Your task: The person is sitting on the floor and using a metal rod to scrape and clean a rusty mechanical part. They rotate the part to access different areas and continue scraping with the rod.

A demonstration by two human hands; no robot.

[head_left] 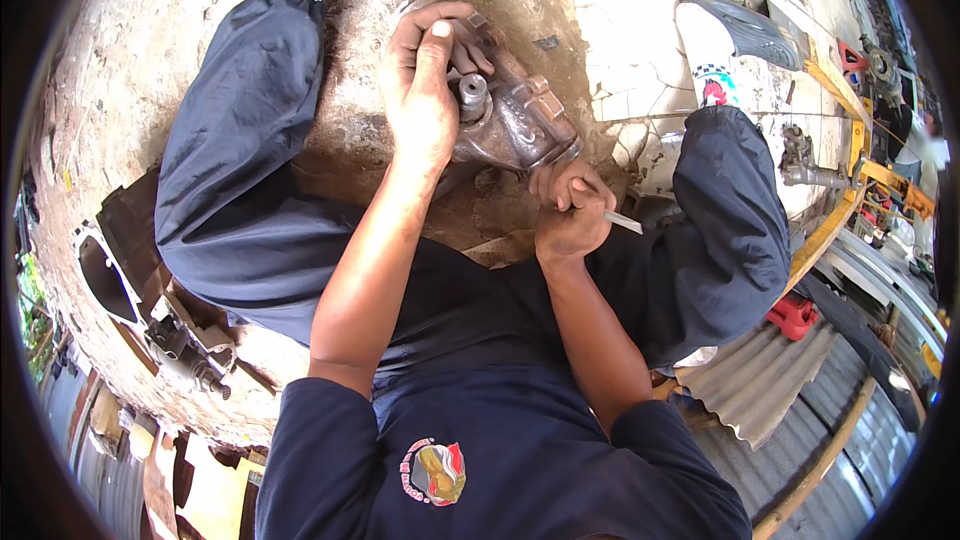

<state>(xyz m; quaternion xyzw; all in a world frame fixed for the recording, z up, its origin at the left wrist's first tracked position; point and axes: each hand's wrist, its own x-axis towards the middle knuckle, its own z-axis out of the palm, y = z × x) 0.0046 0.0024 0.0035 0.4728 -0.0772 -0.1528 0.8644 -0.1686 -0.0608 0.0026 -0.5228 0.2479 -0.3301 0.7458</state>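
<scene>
A dark, greasy cast metal housing [515,130] lies on the ground between my legs. A round shaft end with a hole in its middle [473,90] sticks up from it. My left hand [425,70] wraps over the housing's far left part, thumb up, fingers curled beside the shaft end. At the housing's near right end, my right hand [573,208] is closed round a slim tool; only its pale, flat end [624,222] shows past the fist. The tool's other end is hidden, so its kind is unclear.
At the left lie an open metal casing [105,275] and a dark shafted part [190,360]. To the right are a yellow frame [840,210], another metal part [800,158], a red object [792,316] and corrugated sheets [765,380]. My bent legs flank the work.
</scene>
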